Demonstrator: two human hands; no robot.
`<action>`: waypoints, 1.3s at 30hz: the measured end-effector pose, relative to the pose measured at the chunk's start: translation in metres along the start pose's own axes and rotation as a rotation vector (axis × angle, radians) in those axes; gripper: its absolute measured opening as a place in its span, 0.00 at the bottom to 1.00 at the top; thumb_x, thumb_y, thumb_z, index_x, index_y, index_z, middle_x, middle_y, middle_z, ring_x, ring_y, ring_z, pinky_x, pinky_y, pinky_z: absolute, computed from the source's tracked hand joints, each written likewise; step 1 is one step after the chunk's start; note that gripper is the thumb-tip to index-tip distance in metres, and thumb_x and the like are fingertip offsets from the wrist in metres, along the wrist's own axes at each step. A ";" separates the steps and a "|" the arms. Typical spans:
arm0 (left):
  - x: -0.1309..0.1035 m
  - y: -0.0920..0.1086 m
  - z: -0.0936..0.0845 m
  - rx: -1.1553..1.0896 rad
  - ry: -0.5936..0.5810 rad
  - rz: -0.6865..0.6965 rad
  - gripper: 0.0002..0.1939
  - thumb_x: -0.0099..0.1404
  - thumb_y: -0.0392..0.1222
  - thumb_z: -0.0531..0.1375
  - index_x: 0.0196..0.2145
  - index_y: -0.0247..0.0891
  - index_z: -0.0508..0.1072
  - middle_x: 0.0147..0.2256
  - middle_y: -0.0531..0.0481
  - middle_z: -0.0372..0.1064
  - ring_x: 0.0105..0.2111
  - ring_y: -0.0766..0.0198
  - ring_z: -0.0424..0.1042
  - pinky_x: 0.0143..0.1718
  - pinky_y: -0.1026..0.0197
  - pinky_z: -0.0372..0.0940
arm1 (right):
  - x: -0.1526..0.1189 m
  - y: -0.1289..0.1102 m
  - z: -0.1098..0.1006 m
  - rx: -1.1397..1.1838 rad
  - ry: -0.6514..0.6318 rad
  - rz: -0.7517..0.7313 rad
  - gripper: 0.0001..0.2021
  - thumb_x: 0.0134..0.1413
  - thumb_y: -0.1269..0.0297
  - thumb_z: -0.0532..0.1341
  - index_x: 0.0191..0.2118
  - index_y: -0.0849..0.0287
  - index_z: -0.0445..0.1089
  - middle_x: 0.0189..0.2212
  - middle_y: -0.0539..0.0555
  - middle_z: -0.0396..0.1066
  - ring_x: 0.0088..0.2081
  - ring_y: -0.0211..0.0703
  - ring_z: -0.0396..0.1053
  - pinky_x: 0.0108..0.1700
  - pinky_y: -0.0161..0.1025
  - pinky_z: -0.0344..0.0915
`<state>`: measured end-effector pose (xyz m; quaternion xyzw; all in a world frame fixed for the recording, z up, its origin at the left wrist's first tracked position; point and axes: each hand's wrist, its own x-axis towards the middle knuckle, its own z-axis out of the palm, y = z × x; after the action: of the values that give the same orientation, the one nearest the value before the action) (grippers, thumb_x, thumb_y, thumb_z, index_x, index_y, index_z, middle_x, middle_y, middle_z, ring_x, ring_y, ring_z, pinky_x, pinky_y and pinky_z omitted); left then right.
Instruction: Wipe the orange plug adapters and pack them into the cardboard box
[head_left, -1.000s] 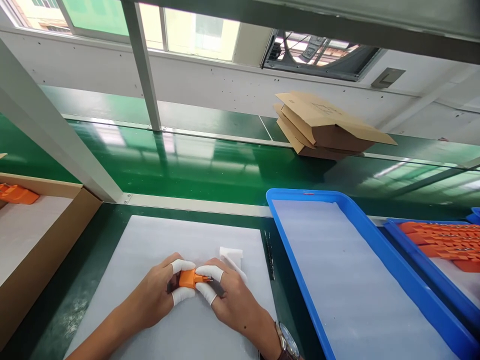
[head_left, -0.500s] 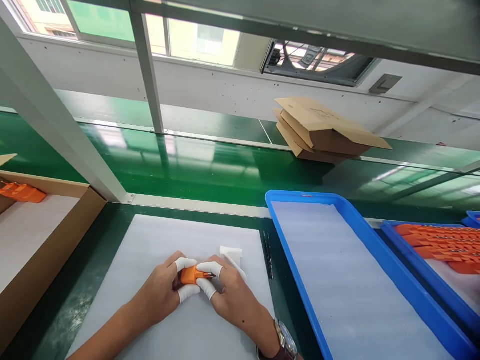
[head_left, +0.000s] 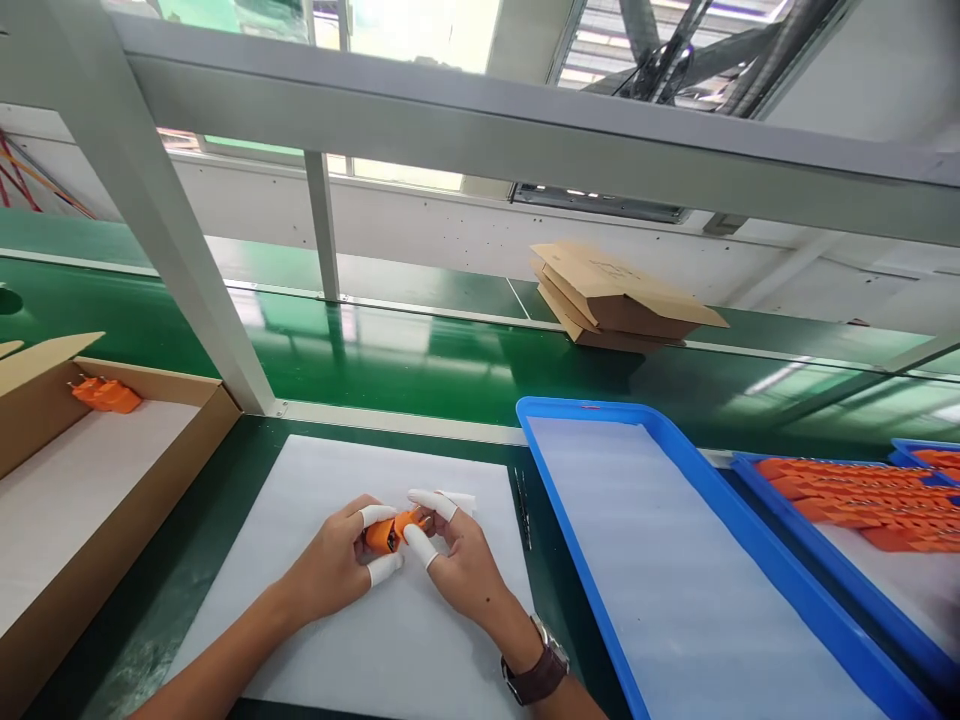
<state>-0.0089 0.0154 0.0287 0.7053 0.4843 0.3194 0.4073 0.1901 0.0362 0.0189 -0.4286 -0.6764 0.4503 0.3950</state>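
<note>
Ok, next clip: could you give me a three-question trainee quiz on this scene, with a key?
1. Which wrist wears the metal wristwatch with a dark brown strap?
2. True or false: the left hand and the right hand both touch small orange plastic parts.
3. The folded brown cardboard lies: (a) on the flat white sheet; (b) beyond the large blue plastic tray; (c) inside that tray.

Key: 1. The right. 2. True. 3. b.

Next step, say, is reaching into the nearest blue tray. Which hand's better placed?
Right hand, likely: it's on the blue tray's side and nearer. Left hand is farther. Both are occupied with orange parts.
</note>
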 end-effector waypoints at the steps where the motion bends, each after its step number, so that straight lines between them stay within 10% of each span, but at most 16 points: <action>1: 0.000 0.002 -0.001 -0.001 -0.025 0.011 0.15 0.65 0.37 0.62 0.50 0.44 0.72 0.43 0.50 0.69 0.33 0.65 0.66 0.33 0.63 0.65 | 0.001 0.001 0.001 0.060 0.015 0.027 0.18 0.60 0.63 0.62 0.55 0.53 0.70 0.40 0.53 0.73 0.41 0.43 0.71 0.47 0.46 0.73; 11: -0.004 0.005 -0.006 -0.202 -0.164 -0.002 0.20 0.70 0.37 0.58 0.58 0.46 0.71 0.45 0.47 0.72 0.43 0.58 0.71 0.48 0.56 0.69 | 0.005 -0.002 0.000 0.369 0.048 0.168 0.20 0.56 0.61 0.65 0.54 0.54 0.70 0.35 0.50 0.69 0.33 0.40 0.69 0.36 0.42 0.70; 22: -0.001 -0.007 -0.006 -0.504 -0.128 -0.098 0.24 0.72 0.41 0.60 0.64 0.45 0.65 0.60 0.43 0.67 0.59 0.52 0.68 0.63 0.47 0.63 | 0.001 -0.008 -0.007 0.059 -0.066 -0.102 0.22 0.58 0.65 0.65 0.58 0.46 0.68 0.59 0.53 0.65 0.59 0.48 0.66 0.61 0.49 0.66; 31: 0.000 0.000 -0.004 -0.571 -0.212 -0.118 0.18 0.70 0.39 0.62 0.57 0.42 0.72 0.50 0.45 0.71 0.48 0.57 0.72 0.55 0.52 0.69 | -0.001 0.006 0.001 -0.059 0.066 -0.098 0.23 0.60 0.67 0.63 0.61 0.47 0.65 0.57 0.54 0.66 0.52 0.46 0.70 0.55 0.47 0.72; 39: 0.007 -0.003 -0.008 -0.672 -0.086 -0.230 0.22 0.64 0.40 0.68 0.55 0.40 0.73 0.51 0.45 0.75 0.51 0.52 0.74 0.58 0.49 0.67 | -0.004 -0.001 0.000 -0.194 0.161 -0.446 0.14 0.63 0.71 0.62 0.51 0.50 0.72 0.40 0.53 0.69 0.40 0.44 0.69 0.41 0.44 0.71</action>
<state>-0.0151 0.0244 0.0303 0.4857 0.4108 0.3830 0.6698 0.1908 0.0325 0.0197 -0.3391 -0.7606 0.2497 0.4941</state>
